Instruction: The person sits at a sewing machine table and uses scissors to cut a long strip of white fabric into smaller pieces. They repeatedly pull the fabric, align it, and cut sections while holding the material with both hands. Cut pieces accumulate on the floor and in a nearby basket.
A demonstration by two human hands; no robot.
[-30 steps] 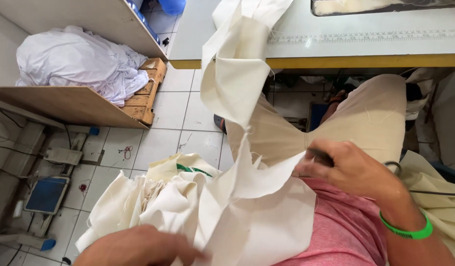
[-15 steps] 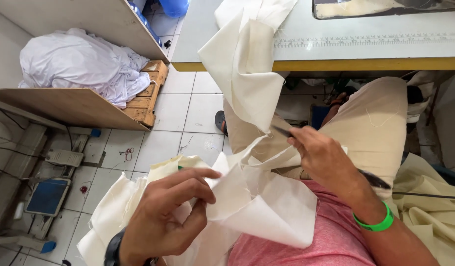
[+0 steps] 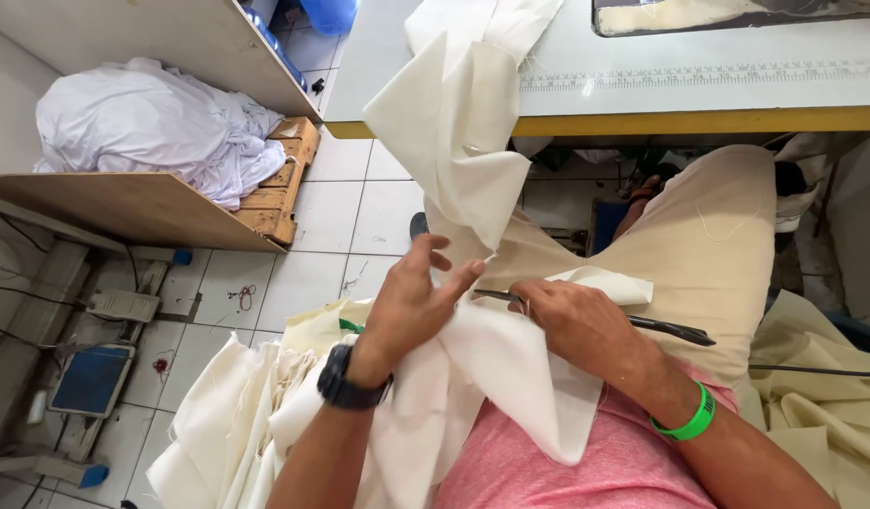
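Fingers first: your left hand (image 3: 411,306) is spread, fingertips (image 3: 468,273) fanned and pressing on the cream fabric piece (image 3: 496,363) in your lap, nothing pinched that shows. Your right hand (image 3: 576,320) is curled closed around the scissors (image 3: 675,330); the dark handle sticks out past your palm to the right, a thin dark tip shows on the left side near your thumb, pointing at your left fingertips. Long axis of the scissors runs roughly left-right across your lap, slightly tilted down toward the handle end.

Key relation: the fabric edge lies between the two hands, right under the scissor tip, touching your left fingertips and just beside your right knuckles. Right hand is nearer the blade end, left hand is nearer the fold. Whether the blades are open or closed on cloth, cannot tell; your fingers cover them.

Outward from there: the fabric runs up from your lap in a hanging fold (image 3: 454,132) to the sewing table (image 3: 642,118) with its yellow edge, the upper end draped over the top. More cream pieces (image 3: 237,415) are heaped low on your left, and more cloth (image 3: 821,405) on your right. Black watch (image 3: 345,382) on left wrist, green wristband (image 3: 689,419) on right. Well apart, far left, a white cloth pile (image 3: 152,123) sits on a wooden shelf (image 3: 133,203) over the tiled floor (image 3: 360,217).
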